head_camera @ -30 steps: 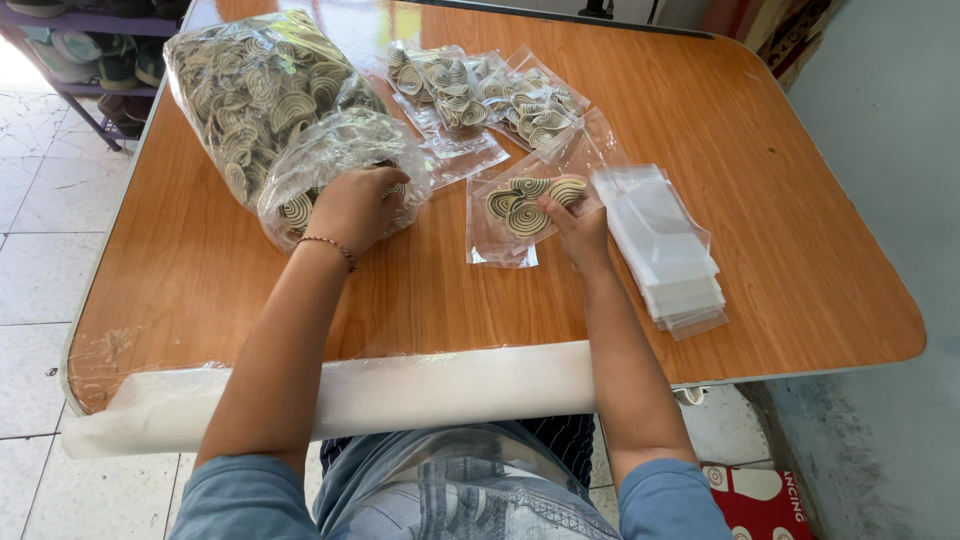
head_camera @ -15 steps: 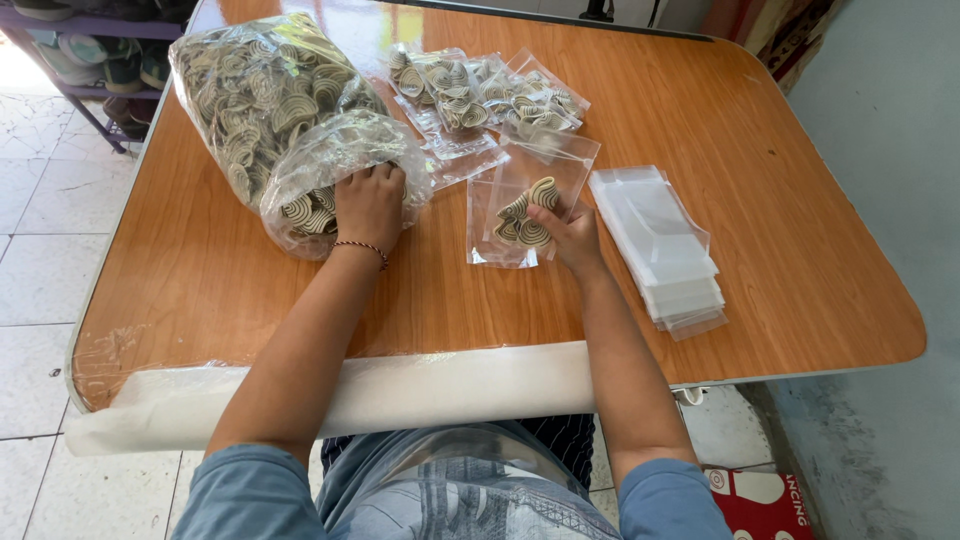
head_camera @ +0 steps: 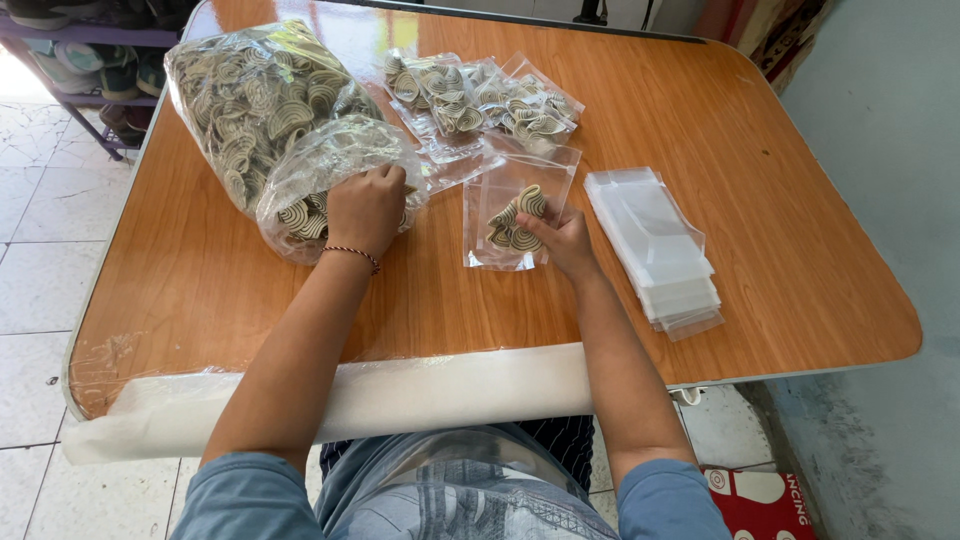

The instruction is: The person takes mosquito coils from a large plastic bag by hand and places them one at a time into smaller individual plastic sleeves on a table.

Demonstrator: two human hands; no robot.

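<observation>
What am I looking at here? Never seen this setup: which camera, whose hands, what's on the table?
No machine here: a seated person works with bare hands, filmed by one camera worn on their head, looking down. The left hand reaches into a large crinkled clear plastic bag of beige striped curled pieces. The right hand pushes a few of those pieces into a small flat clear pouch lying on the orange-brown wooden table. Behind it lie several filled small pouches; to the right sits a stack of unfilled clear pouches. A pale plastic roll runs along the near table edge.
</observation>
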